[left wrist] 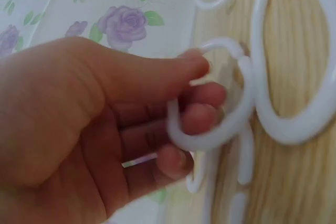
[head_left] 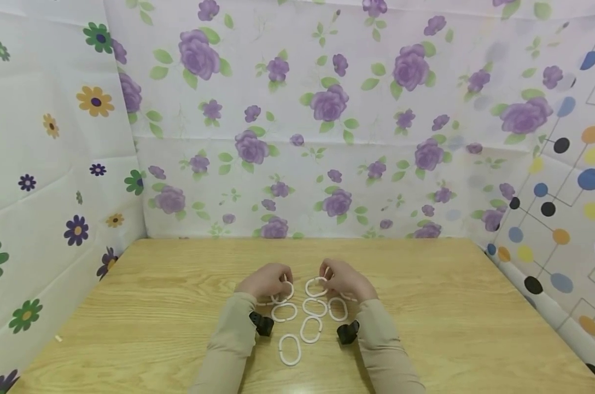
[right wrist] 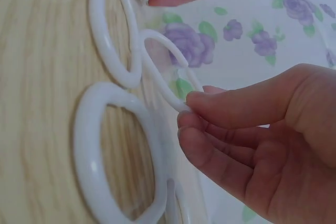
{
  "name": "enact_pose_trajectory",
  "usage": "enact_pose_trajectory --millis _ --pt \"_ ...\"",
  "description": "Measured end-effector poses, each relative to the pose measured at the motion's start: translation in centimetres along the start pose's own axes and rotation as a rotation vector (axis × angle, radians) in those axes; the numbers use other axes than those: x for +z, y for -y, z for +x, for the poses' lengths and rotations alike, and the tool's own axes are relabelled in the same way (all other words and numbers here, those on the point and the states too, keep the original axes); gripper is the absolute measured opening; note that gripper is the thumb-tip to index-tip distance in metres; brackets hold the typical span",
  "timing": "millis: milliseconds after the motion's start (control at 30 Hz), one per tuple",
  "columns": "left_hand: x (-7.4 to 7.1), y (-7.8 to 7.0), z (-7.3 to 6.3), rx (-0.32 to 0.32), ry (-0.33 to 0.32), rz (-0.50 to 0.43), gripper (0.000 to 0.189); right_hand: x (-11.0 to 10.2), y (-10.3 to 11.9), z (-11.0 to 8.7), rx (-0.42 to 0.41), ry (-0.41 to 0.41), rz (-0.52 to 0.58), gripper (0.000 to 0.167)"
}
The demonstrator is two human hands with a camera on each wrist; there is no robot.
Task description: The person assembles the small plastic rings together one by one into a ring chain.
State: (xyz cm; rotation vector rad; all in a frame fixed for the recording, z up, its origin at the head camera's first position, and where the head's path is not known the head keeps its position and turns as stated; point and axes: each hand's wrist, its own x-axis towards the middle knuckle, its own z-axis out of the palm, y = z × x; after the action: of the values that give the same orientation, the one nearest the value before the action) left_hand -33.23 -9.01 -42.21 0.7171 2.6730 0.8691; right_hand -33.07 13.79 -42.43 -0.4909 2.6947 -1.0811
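My left hand (head_left: 268,280) pinches a white oval plastic link (left wrist: 244,98) between thumb and fingers; a small gap shows in the link's outline. The right hand (head_left: 345,278), a short way across from it, holds a similar white link (right wrist: 160,85) by its edge between thumb and fingertips. Between and below the hands, several more white links lie on the wooden table (head_left: 179,328), among them a link near the front (head_left: 280,350) and one by the right wrist (head_left: 345,309). Other links are partly hidden behind each hand.
Black wrist cameras (head_left: 263,324) sit on both forearms, at the beige sleeves. A tiny white piece (head_left: 58,339) lies near the table's left edge. Flowered cloth (head_left: 297,180) hangs behind the table, with patterned cloth along both sides.
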Motion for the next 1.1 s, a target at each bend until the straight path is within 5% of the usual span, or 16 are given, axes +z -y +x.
enact_pose_trajectory --millis 333,700,1100 --pt "-1.2 -0.6 0.0 0.068 -0.098 -0.041 0.008 -1.0 0.8 0.0 -0.13 0.031 0.008 0.009" --pt "-1.7 -0.9 -0.3 0.093 -0.048 -0.197 0.01 -1.1 1.2 0.1 -0.196 0.153 0.151 0.013" --pt "-2.0 -1.2 -0.9 0.183 -0.007 -0.31 0.012 -0.7 1.4 0.2 -0.207 0.133 0.142 0.017"
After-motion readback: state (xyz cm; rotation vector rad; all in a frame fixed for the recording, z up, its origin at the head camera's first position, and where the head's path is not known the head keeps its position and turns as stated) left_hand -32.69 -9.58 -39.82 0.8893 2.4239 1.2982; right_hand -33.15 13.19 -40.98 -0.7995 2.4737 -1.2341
